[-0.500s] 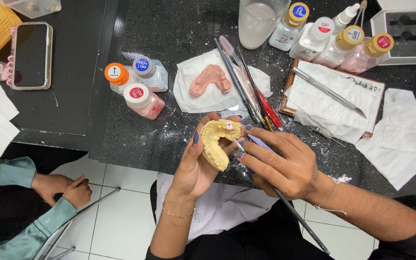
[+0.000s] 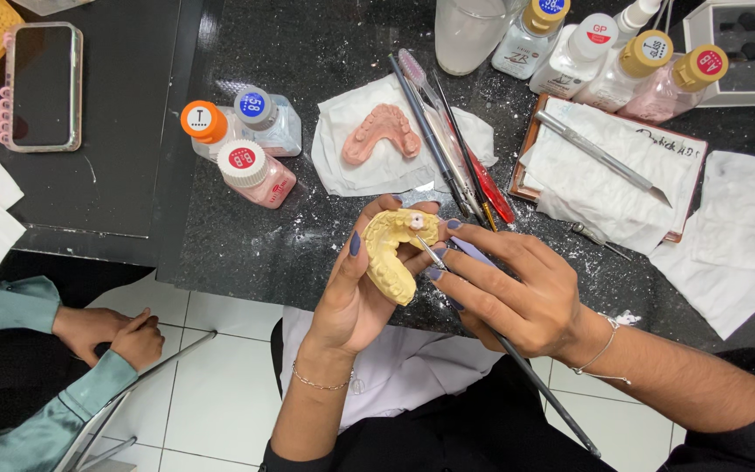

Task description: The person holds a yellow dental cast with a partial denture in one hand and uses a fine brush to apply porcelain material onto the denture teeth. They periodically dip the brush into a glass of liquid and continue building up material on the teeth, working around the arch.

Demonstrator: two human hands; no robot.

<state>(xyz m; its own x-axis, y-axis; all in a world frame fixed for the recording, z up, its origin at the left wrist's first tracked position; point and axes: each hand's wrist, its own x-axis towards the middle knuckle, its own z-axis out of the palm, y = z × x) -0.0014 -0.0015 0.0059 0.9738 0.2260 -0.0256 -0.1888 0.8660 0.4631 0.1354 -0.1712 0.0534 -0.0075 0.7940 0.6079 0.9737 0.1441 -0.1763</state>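
Left hand raised palm-up, fingers curled in a cupping grip. Right hand beside it, fingers pinched (bracelets on both wrists).

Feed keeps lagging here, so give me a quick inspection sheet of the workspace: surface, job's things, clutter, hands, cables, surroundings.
Surface: dark speckled counter, dusted with white powder.
Job's things: yellow dental cast with a pink-white tooth at its front; thin brush with its tip at that tooth.
Clutter: pink cast on tissue, capped small bottles, instruments, metal spatula on a paper-lined tray, phone.
Hands: left hand cradles the cast; right hand holds the brush.
Cables: nothing seen.
Surroundings: white tiled floor; another person's clasped hands, teal sleeves, at left.
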